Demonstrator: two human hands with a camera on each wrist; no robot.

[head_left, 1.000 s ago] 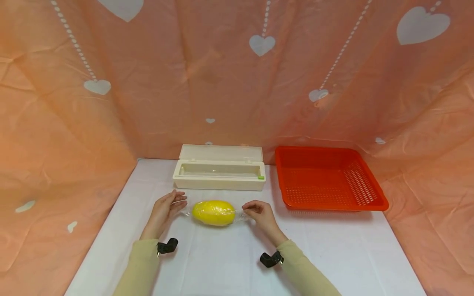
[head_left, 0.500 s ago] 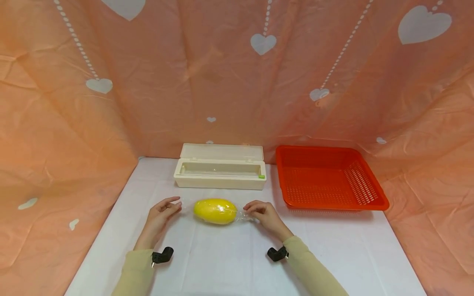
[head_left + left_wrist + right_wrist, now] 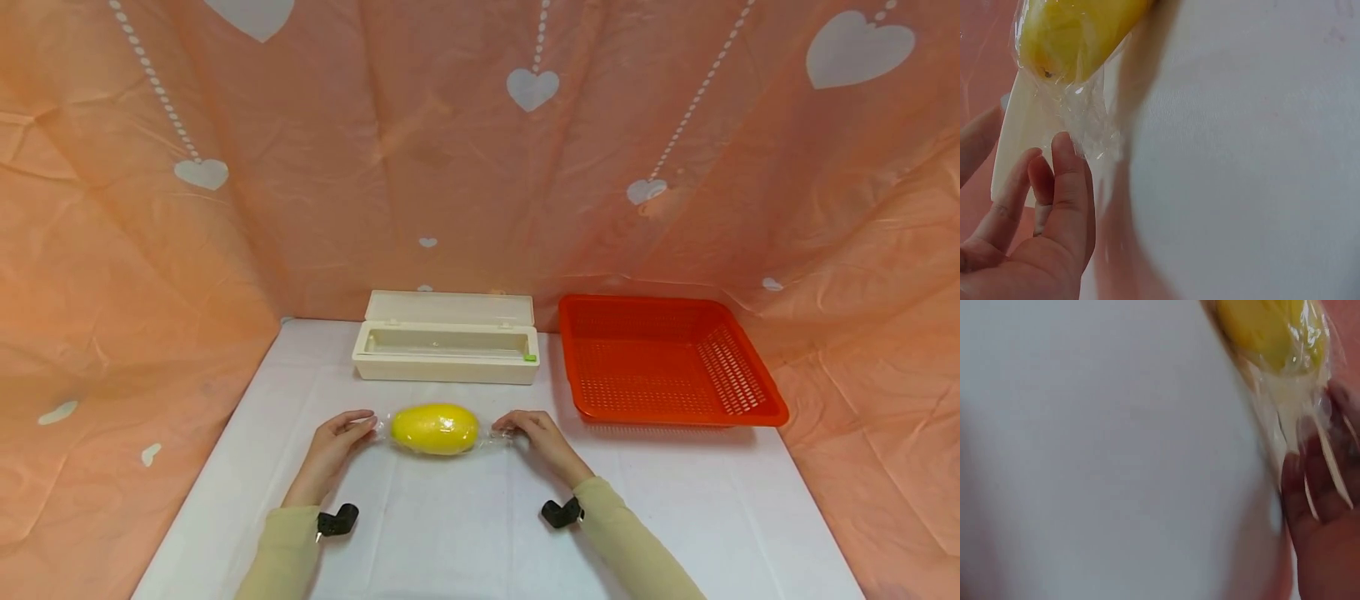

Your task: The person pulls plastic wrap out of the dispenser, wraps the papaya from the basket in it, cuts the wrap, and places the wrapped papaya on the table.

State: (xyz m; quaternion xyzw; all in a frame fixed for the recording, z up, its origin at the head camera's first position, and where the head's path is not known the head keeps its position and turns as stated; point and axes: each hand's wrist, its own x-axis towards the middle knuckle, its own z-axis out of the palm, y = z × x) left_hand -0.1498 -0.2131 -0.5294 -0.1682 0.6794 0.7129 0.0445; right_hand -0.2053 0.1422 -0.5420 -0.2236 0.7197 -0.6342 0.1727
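A smooth yellow oval fruit, mango-like (image 3: 435, 429), lies on the table in clear plastic wrap (image 3: 491, 436) that sticks out crumpled at both ends. My left hand (image 3: 337, 446) is at the left end of the wrap. In the left wrist view the wrap's gathered tail (image 3: 1088, 119) comes down to its fingertips, which are loosely bent and partly spread. My right hand (image 3: 543, 442) is at the other end. The right wrist view shows its extended fingers (image 3: 1313, 462) right at the tail there, with film overlapping the fingertips.
Behind the fruit stands a cream wrap dispenser box (image 3: 446, 368), lid raised, with a green slider (image 3: 530, 358) at its right end. A red-orange plastic basket (image 3: 675, 417) sits at the back right. A white cloth covers the table (image 3: 450, 533); pink curtains (image 3: 450, 167) surround it.
My left hand drew back left and toward me from the wrap's end, then came back to it. My right hand shifted slightly right and its fingers lowered. The fruit barely moved.
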